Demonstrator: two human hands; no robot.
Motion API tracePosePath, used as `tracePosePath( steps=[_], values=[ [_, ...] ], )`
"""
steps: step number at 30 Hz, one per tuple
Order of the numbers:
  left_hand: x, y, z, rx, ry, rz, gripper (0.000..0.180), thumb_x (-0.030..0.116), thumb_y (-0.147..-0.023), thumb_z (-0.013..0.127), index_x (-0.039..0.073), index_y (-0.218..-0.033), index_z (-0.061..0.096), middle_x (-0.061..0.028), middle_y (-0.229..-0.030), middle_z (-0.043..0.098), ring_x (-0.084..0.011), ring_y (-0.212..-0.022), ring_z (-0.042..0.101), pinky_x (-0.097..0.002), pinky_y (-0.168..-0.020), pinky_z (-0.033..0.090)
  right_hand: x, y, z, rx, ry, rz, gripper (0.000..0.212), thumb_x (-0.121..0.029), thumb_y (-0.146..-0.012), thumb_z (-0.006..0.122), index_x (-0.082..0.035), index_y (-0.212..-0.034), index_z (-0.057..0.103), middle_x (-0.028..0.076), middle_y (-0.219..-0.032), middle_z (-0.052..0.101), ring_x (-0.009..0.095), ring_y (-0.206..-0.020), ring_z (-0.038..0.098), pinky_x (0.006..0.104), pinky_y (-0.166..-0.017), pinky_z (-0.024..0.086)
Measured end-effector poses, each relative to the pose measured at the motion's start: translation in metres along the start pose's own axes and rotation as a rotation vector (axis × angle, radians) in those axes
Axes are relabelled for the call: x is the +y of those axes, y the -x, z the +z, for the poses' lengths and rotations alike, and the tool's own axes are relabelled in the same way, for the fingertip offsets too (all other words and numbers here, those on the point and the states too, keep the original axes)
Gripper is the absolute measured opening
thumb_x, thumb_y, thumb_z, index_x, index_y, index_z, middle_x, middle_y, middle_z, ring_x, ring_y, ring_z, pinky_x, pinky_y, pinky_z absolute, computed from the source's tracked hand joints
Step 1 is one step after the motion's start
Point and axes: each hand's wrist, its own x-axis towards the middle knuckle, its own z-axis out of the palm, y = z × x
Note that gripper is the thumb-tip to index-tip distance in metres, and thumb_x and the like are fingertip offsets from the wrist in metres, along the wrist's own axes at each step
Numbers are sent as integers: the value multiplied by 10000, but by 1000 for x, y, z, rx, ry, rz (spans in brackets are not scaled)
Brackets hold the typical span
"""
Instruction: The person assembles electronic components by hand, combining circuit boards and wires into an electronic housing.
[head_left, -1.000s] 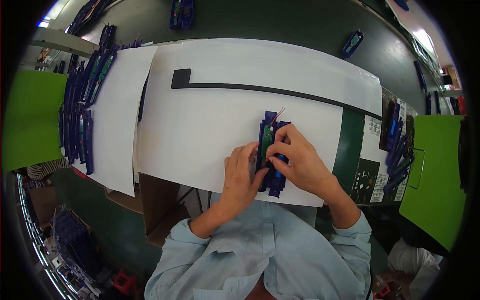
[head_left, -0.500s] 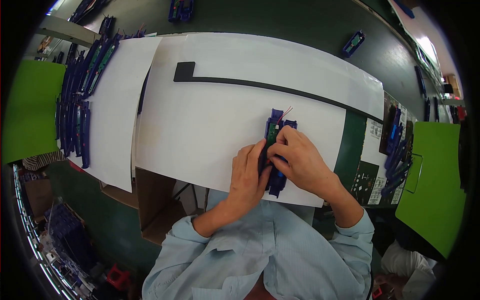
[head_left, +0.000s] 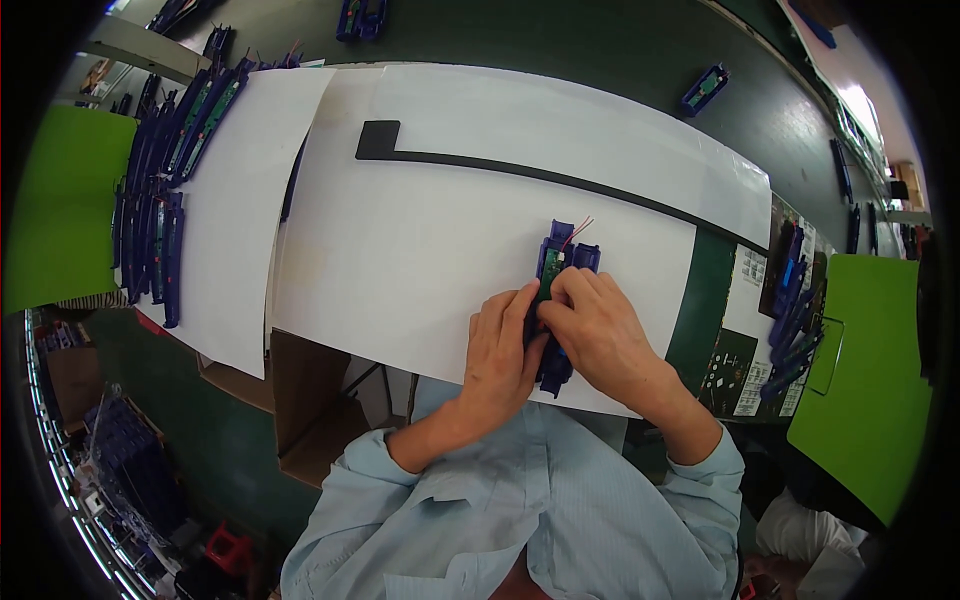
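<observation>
On the white sheet in front of me lies a long blue plastic housing (head_left: 556, 230) with a green circuit board (head_left: 551, 266) in it. Two thin red wires (head_left: 577, 233) stick up from its far end. A second blue housing part (head_left: 587, 257) sits close along its right side. My left hand (head_left: 497, 345) is closed round the left edge of the housing. Bent over the board, my right hand (head_left: 598, 322) is closed in a pinch; whatever its fingertips hold is hidden.
A black L-shaped strip (head_left: 520, 171) lies across the white sheet (head_left: 420, 240). Several blue housings with boards (head_left: 170, 245) are stacked at the left, more (head_left: 792, 310) at the right. Green chair-like panels (head_left: 70, 210) flank the table, and a cardboard box (head_left: 310, 400) stands below its front edge.
The right hand's fingers have shifted slightly over the board, still pinched. The left hand keeps its hold on the housing. The whole view has moved a little.
</observation>
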Motion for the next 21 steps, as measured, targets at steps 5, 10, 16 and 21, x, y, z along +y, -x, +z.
tracePosePath(
  steps=[5,10,16,21],
  values=[
    [-1,-1,2,22,-8,15,695,-63,-851,696,-14,-1499,449,-188,-1299,559,-346,-1148,572,-432,-952,433,6,2,7,40,-63,-85,107,-27,-827,650,-5,-931,634,100,-957,525,273,-917,546,380,-819,455],
    [-2,0,1,10,35,11,717,-87,-859,693,13,-1524,445,-190,-1328,539,-373,-1178,544,-432,-1018,445,7,3,10,28,-125,-88,139,-14,-830,642,-2,-968,657,106,-994,550,295,-924,551,391,-841,473],
    [0,2,-1,23,1,19,718,-48,-863,704,3,-1528,438,-192,-1315,545,-374,-1143,557,-436,-983,452,9,9,-1,30,-180,-52,254,17,-809,683,-8,-1061,690,124,-1040,603,321,-954,599,418,-838,503],
    [-7,0,-11,-39,-218,196,685,62,-892,688,-65,-1505,411,-171,-1237,557,-331,-1141,572,-424,-917,461,-29,-12,-30,38,-261,-154,371,66,-761,719,-14,-1123,705,142,-1097,651,350,-984,629,439,-856,530]
  ],
)
